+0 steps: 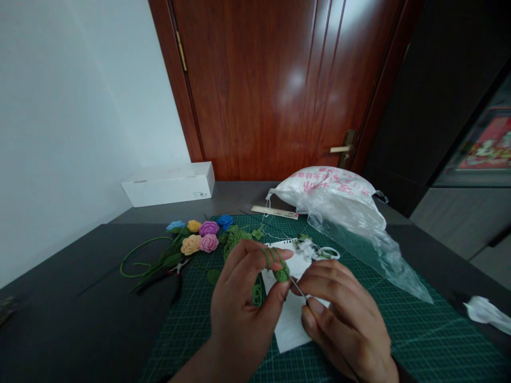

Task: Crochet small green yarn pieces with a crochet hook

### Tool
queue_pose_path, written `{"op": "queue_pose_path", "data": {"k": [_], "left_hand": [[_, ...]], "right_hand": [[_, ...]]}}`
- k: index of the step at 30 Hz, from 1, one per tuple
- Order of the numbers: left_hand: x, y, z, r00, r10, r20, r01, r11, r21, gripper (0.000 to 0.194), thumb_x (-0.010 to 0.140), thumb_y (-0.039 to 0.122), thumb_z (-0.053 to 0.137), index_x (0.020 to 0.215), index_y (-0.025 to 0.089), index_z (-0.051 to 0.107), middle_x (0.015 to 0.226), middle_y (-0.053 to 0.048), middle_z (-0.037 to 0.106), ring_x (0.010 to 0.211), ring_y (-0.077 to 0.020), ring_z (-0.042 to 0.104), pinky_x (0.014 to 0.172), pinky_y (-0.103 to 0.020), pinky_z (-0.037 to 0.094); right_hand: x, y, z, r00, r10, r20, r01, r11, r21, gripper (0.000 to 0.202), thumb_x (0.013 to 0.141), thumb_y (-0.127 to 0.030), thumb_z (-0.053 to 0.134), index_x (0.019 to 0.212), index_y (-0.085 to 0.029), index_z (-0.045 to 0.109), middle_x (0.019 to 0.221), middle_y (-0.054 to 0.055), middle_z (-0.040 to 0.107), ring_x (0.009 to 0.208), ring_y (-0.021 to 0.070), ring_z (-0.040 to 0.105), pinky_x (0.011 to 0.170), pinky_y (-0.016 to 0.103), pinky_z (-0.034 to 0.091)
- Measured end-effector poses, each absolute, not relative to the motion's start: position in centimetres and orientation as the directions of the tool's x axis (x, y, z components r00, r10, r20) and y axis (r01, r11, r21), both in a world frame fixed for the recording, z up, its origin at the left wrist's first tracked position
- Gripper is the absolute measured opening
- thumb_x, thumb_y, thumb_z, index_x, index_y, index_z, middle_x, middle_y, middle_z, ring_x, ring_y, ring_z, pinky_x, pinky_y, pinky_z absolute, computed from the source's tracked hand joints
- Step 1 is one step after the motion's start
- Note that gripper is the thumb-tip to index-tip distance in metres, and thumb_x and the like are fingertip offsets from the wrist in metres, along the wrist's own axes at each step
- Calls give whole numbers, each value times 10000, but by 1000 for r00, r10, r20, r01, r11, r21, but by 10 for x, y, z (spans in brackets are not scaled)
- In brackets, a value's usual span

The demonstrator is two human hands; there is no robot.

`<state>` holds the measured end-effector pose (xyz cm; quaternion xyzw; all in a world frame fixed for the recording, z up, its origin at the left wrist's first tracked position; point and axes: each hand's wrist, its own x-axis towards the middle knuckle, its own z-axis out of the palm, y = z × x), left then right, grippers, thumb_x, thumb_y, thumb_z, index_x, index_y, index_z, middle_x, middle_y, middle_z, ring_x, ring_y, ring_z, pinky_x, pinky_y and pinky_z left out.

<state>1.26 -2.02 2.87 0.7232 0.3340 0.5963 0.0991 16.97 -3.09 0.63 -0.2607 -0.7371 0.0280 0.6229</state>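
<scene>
My left hand (pixel 245 298) pinches a small green crochet piece (pixel 282 273) between thumb and fingers, with green yarn (pixel 268 256) looped over the forefinger. In my right hand (pixel 347 314) is a thin metal crochet hook (pixel 298 289), held like a pen, its tip at the edge of the green piece. Whether the tip sits inside a stitch is too small to tell. Below both hands lies a white sheet of paper (pixel 293 332), partly covered by them. More green yarn (pixel 237 236) lies behind my left hand.
A green cutting mat (pixel 415 330) covers the table's middle. Crocheted flowers (pixel 208 229) and black-handled pliers (pixel 175 276) lie left. White-handled scissors (pixel 329 252), white crocheted pieces (pixel 306 250) and a ruler (pixel 275 212) lie beyond my hands. Further back are a white box (pixel 171 183) and a stuffed plastic bag (pixel 335 191).
</scene>
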Motion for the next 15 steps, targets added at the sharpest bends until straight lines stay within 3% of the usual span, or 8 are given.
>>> {"op": "queue_pose_path", "data": {"k": [6,15], "left_hand": [[11,-20,26,41,693,719,193,-712,675,399,772,-1,696,1059,276,682,979,-3,650,915,-189,679,843,-335,561],[13,-21,28,58,759,648,-46,-647,761,424,741,-26,716,1039,274,749,963,-27,651,872,-175,662,777,-297,577]], "right_hand": [[169,-25,3,-103,410,906,329,874,-357,198,882,-60,557,979,-208,646,793,29,703,759,196,673,704,366,568],[171,-20,9,-136,366,921,287,904,-316,203,878,-70,548,959,-252,590,713,-10,644,638,179,608,657,382,510]]}}
